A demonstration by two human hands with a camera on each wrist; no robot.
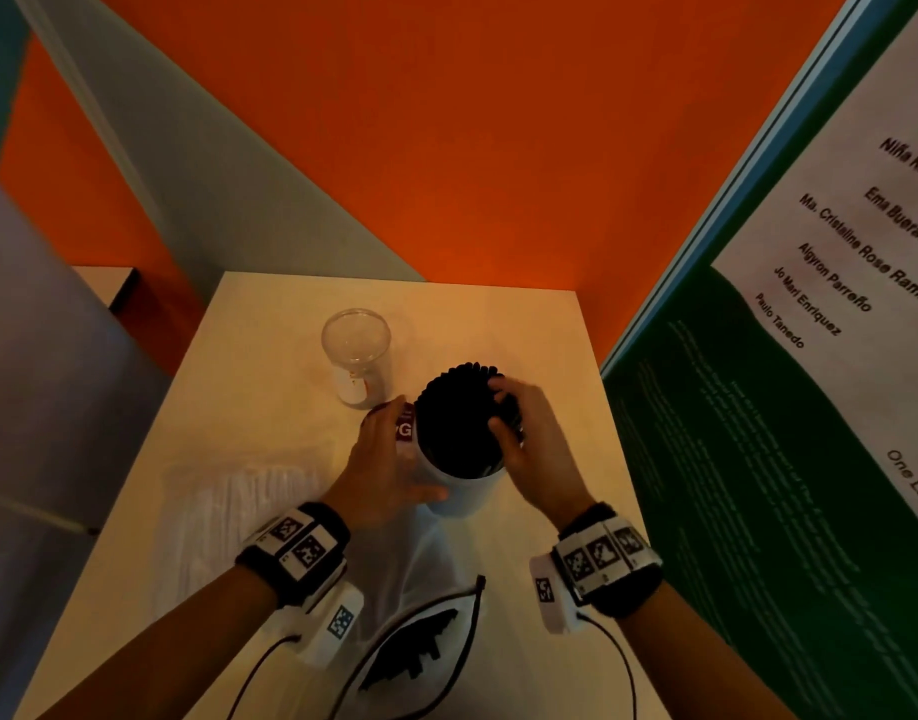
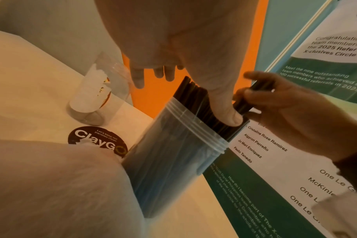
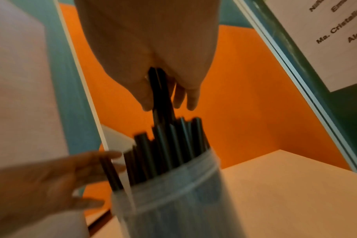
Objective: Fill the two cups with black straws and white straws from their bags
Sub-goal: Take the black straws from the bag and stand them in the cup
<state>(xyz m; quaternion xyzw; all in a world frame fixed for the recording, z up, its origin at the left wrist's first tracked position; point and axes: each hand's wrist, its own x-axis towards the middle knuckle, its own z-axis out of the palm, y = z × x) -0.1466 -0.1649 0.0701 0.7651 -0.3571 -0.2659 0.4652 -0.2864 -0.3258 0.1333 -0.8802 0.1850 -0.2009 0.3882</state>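
Black straws point(image 1: 459, 418) stand packed upright in the near cup point(image 1: 464, 493), mid tabletop point(image 1: 540, 330), tops well above the rim. My right hand point(image 1: 537, 444) is at their right side, fingers curled round a few straws near the tops. My left hand point(image 1: 389, 462) is on the cup's left wall, fingers spread and fairly straight, thumb at the rim against the straws. Second cup point(image 1: 357, 356), clear and without straws, is just behind-left, apart from both hands. Bag of white straws point(image 1: 228, 517) lies flat left of my left wrist. Black-straw bag point(image 1: 420, 652) lies open near the front edge, between my forearms, a few straws inside.
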